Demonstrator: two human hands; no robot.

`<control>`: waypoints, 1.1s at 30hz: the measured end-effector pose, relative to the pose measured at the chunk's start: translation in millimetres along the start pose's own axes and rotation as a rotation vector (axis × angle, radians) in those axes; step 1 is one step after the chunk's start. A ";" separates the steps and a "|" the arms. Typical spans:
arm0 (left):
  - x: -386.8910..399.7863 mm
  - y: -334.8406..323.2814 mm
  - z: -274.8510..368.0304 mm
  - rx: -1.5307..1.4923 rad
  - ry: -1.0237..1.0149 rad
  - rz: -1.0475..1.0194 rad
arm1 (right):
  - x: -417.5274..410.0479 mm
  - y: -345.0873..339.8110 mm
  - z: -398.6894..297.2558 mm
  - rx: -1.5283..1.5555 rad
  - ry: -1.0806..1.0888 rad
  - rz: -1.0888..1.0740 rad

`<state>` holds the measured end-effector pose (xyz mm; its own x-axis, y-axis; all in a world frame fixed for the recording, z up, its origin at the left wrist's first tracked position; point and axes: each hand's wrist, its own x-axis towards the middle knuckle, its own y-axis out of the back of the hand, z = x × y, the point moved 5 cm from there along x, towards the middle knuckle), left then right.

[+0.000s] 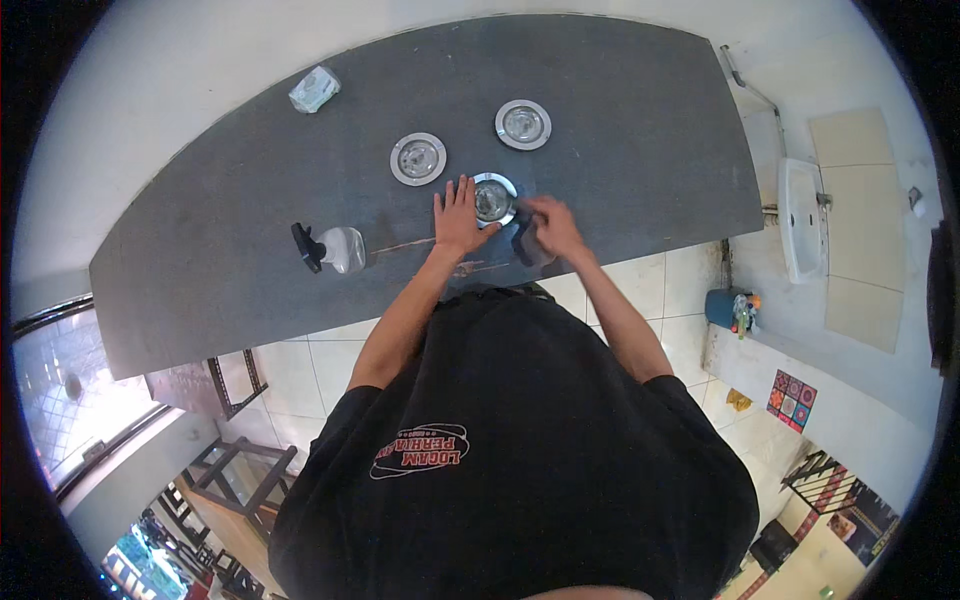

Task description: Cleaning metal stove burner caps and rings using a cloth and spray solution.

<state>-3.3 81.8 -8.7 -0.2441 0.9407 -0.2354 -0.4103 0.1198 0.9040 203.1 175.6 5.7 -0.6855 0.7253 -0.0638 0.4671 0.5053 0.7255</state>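
Observation:
A round metal ashtray (493,201) sits near the front edge of the dark table. My left hand (459,221) holds it down from the left, the thumb along its near rim and the fingers stretched along its left side. At its right rim is my right hand (556,229), somewhat blurred, with a dark cloth (531,244) bunched in the fingers and hanging onto the tabletop. Two similar ashtrays, one farther left (418,159) and one farther right (523,125), stand beyond my hands.
A clear spray bottle (345,250) with a black trigger head lies on the table (637,150) to my left. A soft pack (315,90), apparently tissues, is near the far left edge. Beyond the table's right end, a white washbasin (801,221) hangs on the wall.

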 end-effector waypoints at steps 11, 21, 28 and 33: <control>11.6 17.8 -5.3 0.009 -0.262 -0.083 | 74.5 -13.2 -48.4 -0.263 0.055 -0.001; 7.5 9.7 -5.3 0.067 -0.191 -0.062 | -2.6 -38.5 -43.6 -0.235 0.034 0.278; 6.7 14.8 -7.5 -0.026 -0.186 -0.062 | -33.0 -35.2 -29.8 0.015 -0.073 0.206; -1.3 12.8 0.7 -0.117 -0.071 0.057 | 1.9 3.9 9.5 0.230 -0.181 0.232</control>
<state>-7.6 82.4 3.4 -0.2088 0.9656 -0.1551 -0.4983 0.0314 0.8664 208.9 183.4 1.9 -0.4463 0.8934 -0.0512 0.7256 0.3948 0.5636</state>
